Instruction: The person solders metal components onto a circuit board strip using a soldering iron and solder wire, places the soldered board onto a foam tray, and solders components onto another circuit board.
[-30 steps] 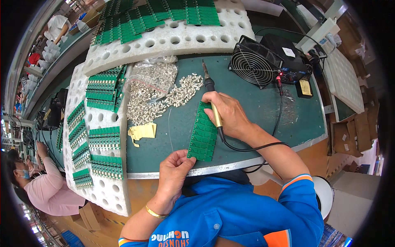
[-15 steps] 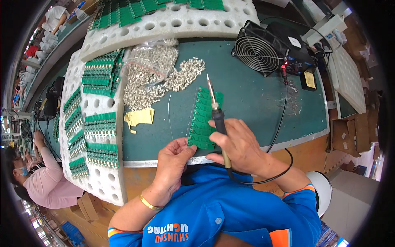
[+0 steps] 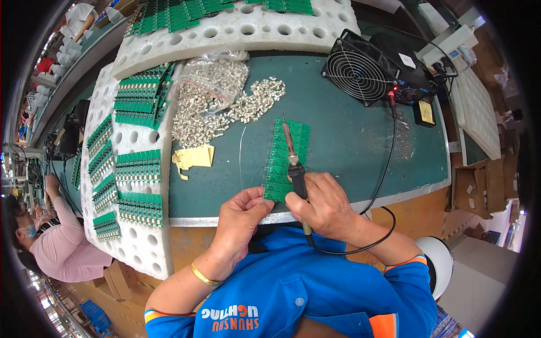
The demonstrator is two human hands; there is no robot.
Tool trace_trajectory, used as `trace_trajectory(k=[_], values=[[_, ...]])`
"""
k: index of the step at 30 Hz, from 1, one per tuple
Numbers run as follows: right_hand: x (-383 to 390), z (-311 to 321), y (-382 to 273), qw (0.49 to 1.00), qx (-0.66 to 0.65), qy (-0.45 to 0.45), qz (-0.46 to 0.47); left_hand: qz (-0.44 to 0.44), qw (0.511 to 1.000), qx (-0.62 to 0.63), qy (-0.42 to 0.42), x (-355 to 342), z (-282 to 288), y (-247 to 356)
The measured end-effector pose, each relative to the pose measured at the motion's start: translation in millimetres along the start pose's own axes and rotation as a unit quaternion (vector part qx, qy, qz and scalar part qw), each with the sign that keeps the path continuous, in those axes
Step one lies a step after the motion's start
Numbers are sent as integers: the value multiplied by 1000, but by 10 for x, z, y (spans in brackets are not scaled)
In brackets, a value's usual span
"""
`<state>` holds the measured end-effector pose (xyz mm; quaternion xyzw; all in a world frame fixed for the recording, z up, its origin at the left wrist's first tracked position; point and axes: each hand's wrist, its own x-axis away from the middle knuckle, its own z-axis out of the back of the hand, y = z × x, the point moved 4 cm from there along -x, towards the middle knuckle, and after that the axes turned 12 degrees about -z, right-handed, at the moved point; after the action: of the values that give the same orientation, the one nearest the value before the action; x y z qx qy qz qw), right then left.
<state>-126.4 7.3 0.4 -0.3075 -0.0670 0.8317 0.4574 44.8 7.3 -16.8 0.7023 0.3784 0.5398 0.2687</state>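
Note:
My right hand (image 3: 322,204) is wrapped round the handle of a soldering iron (image 3: 297,174). Its metal tip points away from me, over the far part of a green circuit board panel (image 3: 277,174). The panel lies on the green bench mat, with a row of fine pins along its left edge. At the panel's near left corner, my left hand (image 3: 243,217) is closed, thumb and forefinger pinched. A thin, pale solder wire (image 3: 240,158) curves up from those fingers; whether they also touch the panel I cannot tell.
Small metal parts (image 3: 197,121) lie heaped beside a plastic bag (image 3: 217,79). Yellow paper (image 3: 194,156) lies nearer. White foam racks (image 3: 160,236) hold several green boards. A black fan (image 3: 356,70) stands at far right; the iron's cord (image 3: 389,163) crosses the mat. A co-worker (image 3: 67,242) sits left.
The soldering iron's tip has come down and back over the panel. The wire has shifted slightly right with my left hand, and the panel sits a little further right.

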Motion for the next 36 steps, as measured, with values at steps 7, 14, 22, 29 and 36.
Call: trace_trajectory(k=[7,14,22,29,36], values=[[22,26,59,1000,10,-7,-2,-20,999,-25,8,78,88,-29],[47,72,118,1000,1,-12,-4,-51,998,-13,19,129,177,-27],[72,113,190,1000,25,-16,-9,-104,994,-40,1,114,149,-47],[33,114,215,999,27,-14,-9,-145,988,-58,-10,106,136,-14],[53,138,228,999,31,-19,-13,-126,989,-83,5,98,170,97]])
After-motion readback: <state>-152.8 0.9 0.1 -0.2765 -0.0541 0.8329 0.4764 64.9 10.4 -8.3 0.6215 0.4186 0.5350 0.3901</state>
